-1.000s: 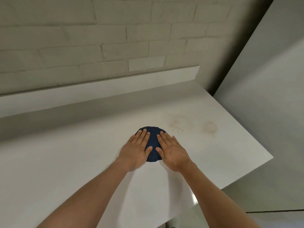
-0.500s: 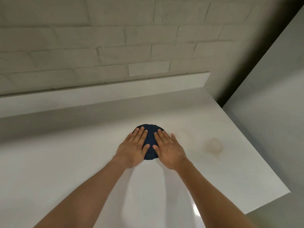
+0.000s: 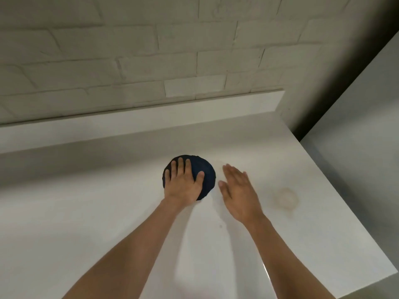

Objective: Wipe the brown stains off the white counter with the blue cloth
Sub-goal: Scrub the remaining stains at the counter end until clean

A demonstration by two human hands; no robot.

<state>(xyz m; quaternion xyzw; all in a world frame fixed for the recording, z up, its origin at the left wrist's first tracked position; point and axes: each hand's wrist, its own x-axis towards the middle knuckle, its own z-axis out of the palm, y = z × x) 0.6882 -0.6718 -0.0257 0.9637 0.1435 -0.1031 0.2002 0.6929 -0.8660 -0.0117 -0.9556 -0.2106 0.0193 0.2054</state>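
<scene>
White counter (image 3: 108, 212) below a painted brick wall (image 3: 129, 50). Left hand (image 3: 183, 184) lies flat, fingers spread, pressing the bunched blue cloth (image 3: 206, 174) (mid-counter). Right hand (image 3: 238, 190) flat and released, empty, between cloth and brown ring stain (image 3: 286, 199).

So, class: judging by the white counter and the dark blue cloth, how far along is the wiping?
Done: only a faint trace shows beside the dark blue cloth. In hand: left hand presses the cloth; right hand is off it. Left: the round brown ring stain on the white counter.
</scene>
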